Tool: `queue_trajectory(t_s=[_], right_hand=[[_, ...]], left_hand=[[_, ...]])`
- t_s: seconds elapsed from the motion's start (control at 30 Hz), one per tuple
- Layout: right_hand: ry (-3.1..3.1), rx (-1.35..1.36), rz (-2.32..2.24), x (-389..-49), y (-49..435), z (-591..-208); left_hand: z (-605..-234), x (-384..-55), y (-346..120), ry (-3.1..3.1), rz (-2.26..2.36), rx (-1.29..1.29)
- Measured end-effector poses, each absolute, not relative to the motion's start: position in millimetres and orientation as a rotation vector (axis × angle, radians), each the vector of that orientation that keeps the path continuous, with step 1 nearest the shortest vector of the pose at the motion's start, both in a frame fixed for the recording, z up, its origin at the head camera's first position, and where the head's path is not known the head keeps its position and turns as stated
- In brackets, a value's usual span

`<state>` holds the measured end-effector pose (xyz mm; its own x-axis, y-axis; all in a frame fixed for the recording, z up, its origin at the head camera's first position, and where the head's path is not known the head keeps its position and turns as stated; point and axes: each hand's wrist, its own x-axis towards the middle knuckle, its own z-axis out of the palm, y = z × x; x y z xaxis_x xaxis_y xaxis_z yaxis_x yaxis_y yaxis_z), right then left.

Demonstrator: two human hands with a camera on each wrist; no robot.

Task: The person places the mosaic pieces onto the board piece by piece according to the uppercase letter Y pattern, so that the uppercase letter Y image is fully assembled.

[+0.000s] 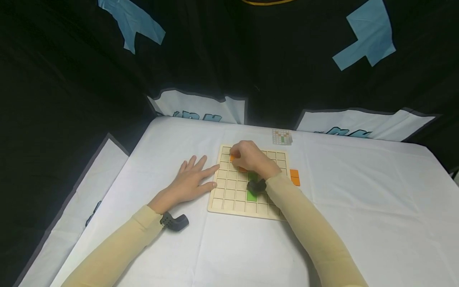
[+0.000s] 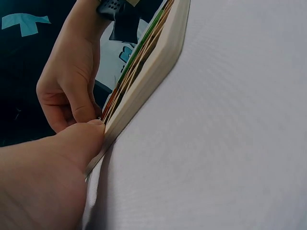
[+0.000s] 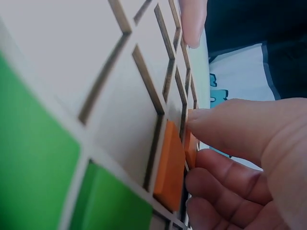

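A pale wooden grid board lies on the table. My right hand is over its upper left part, thumb and fingers pinching an orange square tile at a cell. Beside that, another orange tile sits in a neighbouring cell, partly under the hand in the head view. Green tiles are set in a column nearer me, partly covered by the right wrist. My left hand lies flat with spread fingers on the cloth, its thumb and index fingertip at the board's left edge.
More orange tiles lie against the board's right side. Behind the board is a small card printed with a coloured grid. White cloth covers the table, and dark curtains hang around its far and left sides.
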<state>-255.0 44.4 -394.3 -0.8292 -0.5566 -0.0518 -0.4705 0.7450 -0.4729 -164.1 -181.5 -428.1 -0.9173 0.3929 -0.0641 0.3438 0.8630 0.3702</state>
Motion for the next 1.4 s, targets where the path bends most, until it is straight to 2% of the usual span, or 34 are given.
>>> queue_trajectory(t_s=[0.77, 1.13, 1.4], right_hand=[[2.798, -0.762, -0.763, -234.5, 87.0, -375.8], [2.856, -0.691, -0.736, -220.3, 129.4, -361.6], [2.903, -0.614, -0.704, -215.0, 164.5, -367.0]], left_hand=[[-428.2, -163.8, -180.2, 2.906, 0.532, 0.580], [-427.5, -162.7, -181.1, 2.903, 0.547, 0.573], [-427.4, -163.2, -181.2, 2.906, 0.554, 0.580]])
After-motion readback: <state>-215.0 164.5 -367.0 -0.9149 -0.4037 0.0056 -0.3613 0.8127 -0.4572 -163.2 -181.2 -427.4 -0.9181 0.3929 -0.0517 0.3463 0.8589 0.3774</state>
